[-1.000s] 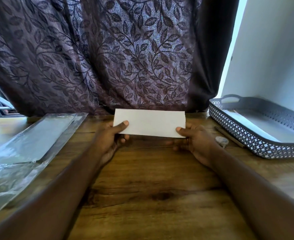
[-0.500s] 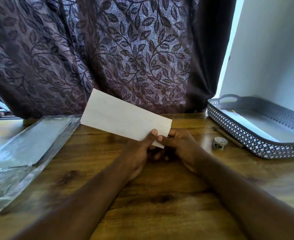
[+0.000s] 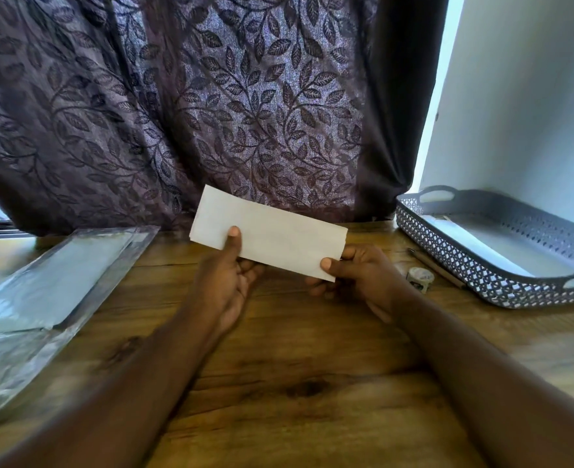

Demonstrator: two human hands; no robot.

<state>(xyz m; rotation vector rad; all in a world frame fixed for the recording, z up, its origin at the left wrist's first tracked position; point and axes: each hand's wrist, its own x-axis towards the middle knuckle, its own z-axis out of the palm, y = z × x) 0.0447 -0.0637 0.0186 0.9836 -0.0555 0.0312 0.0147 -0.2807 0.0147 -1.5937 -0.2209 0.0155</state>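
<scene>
A white folded paper, shaped like an envelope [image 3: 272, 236], is held above the wooden table [image 3: 295, 366], tilted with its left end higher. My left hand [image 3: 226, 282] pinches its lower left part, thumb on the front and fingers behind. My right hand [image 3: 359, 275] pinches the lower right corner between thumb and fingers. The paper's back side is hidden.
A clear plastic sleeve with sheets [image 3: 42, 292] lies at the left of the table. At the right stands a grey perforated tray [image 3: 501, 282] with paper in it; a small tape roll [image 3: 420, 278] and a pencil [image 3: 437, 268] lie beside it. A dark leaf-patterned curtain [image 3: 211, 106] hangs behind.
The paper was held level, then swung with its left end high while both hands met at its right end. My left hand has now slid back left along the lower edge.
</scene>
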